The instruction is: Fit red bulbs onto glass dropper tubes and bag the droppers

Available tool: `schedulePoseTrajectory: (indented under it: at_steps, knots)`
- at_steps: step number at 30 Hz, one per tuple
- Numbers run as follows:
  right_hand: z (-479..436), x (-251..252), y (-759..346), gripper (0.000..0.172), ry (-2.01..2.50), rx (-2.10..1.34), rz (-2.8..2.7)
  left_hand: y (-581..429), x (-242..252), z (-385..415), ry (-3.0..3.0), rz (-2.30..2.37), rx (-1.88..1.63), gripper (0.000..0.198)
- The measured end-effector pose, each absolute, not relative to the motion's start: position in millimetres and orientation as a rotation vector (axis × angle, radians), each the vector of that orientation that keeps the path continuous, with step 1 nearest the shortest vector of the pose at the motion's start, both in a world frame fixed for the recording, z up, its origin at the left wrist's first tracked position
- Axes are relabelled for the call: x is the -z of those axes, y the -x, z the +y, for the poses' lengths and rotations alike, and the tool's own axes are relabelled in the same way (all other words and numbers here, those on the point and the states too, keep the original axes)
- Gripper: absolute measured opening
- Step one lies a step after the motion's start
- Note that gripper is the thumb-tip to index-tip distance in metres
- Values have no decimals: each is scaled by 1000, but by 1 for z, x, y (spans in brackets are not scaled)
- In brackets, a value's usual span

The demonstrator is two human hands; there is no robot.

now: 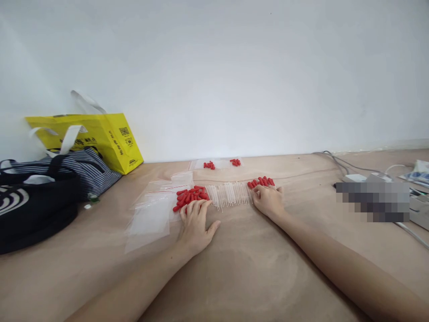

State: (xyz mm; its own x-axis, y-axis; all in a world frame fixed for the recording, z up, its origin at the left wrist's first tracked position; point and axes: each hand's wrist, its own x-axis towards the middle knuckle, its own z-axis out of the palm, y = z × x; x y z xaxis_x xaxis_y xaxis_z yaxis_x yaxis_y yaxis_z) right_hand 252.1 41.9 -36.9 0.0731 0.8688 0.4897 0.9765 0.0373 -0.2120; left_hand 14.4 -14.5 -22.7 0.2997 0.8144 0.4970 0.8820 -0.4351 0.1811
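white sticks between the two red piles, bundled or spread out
Spread out: the white sticks lie side by side in a loose row on the table, between the left red pile and right red pile.

Spreads out as a brown desk (248,273), faintly blotched. Carries, grouped at left, a yellow bag (117,143), a striped bag (89,167) and a black bag (50,219). Bears overlapping clear pouches (150,223), then a red heap (191,197), a row of white sticks (231,194) and a red cluster (261,181). Farther back, has two smaller red groups (209,165). At right, holds white adapters (355,178) and grey cables (336,158).
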Motion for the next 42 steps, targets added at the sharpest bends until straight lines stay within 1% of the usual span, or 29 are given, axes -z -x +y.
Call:
schedulePoseTrajectory:
  at_steps: [4, 8, 10, 14, 19, 22, 24, 27, 30, 33, 36, 42]
  knots:
    - [46, 36, -252, 23, 1886, 308, -1830, -11, 22, -11, 2328, -1640, 791, 37]
    - [50, 31, -250, 27, 1916, 244, -1798, -1, 16, -6, 2229, -1671, 748, 21]
    - [52, 26, -248, 28, 1982, 169, -1800, 5, 13, -4, 2209, -1649, 724, 17]
    - [61, 20, -243, 30, 2134, 113, -1862, 11, 11, -3, 2207, -1641, 673, 16]
    - [68, 20, -233, 24, 2225, 144, -1891, 11, 11, 0, 2181, -1668, 600, 16]
    - [64, 19, -230, 23, 2213, 171, -1897, 13, 11, 2, 2142, -1671, 594, 19]
    - [57, 18, -230, 24, 2125, 262, -1921, 15, 11, 5, 2125, -1662, 596, 21]
    - [41, 20, -232, 24, 1880, 407, -1966, 16, 12, 8, 2128, -1638, 612, 24]
    - [21, 25, -235, 22, 1625, 439, -2039, 16, 13, 10, 2145, -1617, 644, 20]
    - [0, 31, -241, 19, 1406, 371, -2159, 14, 12, 10, 2152, -1620, 679, 15]
    - [-13, 34, -246, 18, 1280, 263, -2235, 14, 12, 10, 2143, -1627, 712, 12]
    - [-15, 35, -246, 17, 1114, 33, -2264, 17, 12, 14, 2050, -1558, 702, 15]
